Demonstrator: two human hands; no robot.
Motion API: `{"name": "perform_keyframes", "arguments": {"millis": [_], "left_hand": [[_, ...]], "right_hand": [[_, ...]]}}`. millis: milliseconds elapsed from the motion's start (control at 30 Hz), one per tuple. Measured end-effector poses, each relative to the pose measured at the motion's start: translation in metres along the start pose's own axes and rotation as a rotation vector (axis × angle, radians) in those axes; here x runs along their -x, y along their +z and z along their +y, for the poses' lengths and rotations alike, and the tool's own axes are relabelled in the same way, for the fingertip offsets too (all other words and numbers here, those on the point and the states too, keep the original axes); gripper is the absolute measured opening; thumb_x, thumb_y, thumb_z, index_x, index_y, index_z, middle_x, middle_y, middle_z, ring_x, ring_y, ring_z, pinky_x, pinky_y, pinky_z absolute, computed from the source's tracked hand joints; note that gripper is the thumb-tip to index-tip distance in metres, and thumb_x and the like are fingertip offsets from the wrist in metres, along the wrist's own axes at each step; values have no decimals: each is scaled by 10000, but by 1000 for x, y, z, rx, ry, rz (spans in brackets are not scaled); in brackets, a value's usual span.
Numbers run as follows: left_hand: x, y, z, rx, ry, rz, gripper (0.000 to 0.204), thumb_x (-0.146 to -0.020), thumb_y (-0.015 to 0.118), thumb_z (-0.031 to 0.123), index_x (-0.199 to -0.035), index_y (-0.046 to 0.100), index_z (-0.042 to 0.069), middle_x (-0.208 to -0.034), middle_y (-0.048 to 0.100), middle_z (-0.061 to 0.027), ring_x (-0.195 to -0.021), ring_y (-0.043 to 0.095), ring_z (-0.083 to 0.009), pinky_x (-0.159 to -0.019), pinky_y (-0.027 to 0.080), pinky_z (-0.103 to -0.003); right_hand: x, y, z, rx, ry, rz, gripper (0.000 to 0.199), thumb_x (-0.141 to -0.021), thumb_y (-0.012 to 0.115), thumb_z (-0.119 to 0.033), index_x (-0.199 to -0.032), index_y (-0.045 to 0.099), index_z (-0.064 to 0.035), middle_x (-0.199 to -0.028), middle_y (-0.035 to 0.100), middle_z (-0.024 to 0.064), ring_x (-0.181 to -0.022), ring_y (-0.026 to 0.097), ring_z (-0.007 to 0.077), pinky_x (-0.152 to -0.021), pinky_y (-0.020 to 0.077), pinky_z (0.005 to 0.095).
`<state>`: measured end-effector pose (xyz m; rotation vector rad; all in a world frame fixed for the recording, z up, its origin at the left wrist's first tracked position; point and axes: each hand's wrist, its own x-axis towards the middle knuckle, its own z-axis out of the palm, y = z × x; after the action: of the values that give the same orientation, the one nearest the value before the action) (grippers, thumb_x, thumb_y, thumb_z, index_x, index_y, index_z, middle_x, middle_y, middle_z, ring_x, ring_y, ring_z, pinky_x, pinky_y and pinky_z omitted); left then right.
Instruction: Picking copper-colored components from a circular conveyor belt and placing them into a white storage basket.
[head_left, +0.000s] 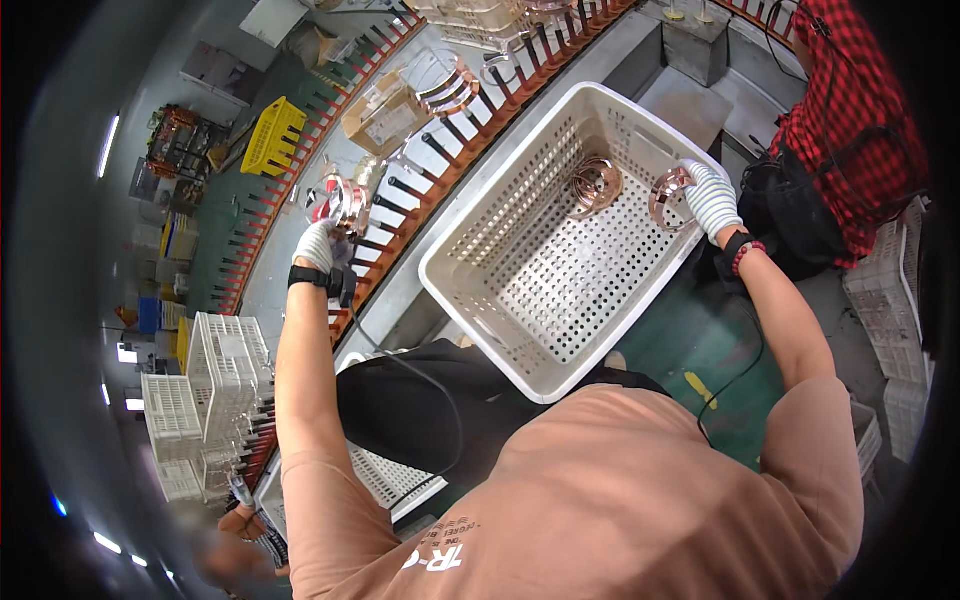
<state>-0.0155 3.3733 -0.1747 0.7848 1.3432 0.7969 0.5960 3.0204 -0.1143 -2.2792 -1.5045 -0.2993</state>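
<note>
Risk of a slip: copper coil [668, 196] pinched only at its edge by gloved right hand [712, 199], upper right of frame, over far corner of white perforated crate [500, 262]; could drop onto second coil [594, 186] lying inside and dent. Left hand [320, 245], arm stretched to centre left, closed on another copper coil [345, 203] at red-pegged conveyor rack [420, 140] (pegs close, snagging likely). Both elbows extended, wrists bent.
</note>
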Motion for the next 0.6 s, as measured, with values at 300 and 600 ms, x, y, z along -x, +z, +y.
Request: {"name": "perform_keyframes", "arguments": {"millis": [300,600], "left_hand": [[112,30,46,-317,977,261,172,-971,606,162,-1080,677,51,-822,625,5,-580,488,-65,-497,449,-251],[-31,162,137,-1309,951,140,247,-976,530,163,-1060,726,38,-1009,748,-194,-984,725,-336,-830,563,-423]], "right_hand": [[-3,3,-3,-52,53,36,346,-914,656,-160,-1251,687,-90,-1202,716,159,-1121,669,362,-970,523,426],[-9,12,9,-12,-8,100,324,-899,665,-171,-1199,689,-50,-1135,720,176,-1070,675,373,-949,528,447]]}}
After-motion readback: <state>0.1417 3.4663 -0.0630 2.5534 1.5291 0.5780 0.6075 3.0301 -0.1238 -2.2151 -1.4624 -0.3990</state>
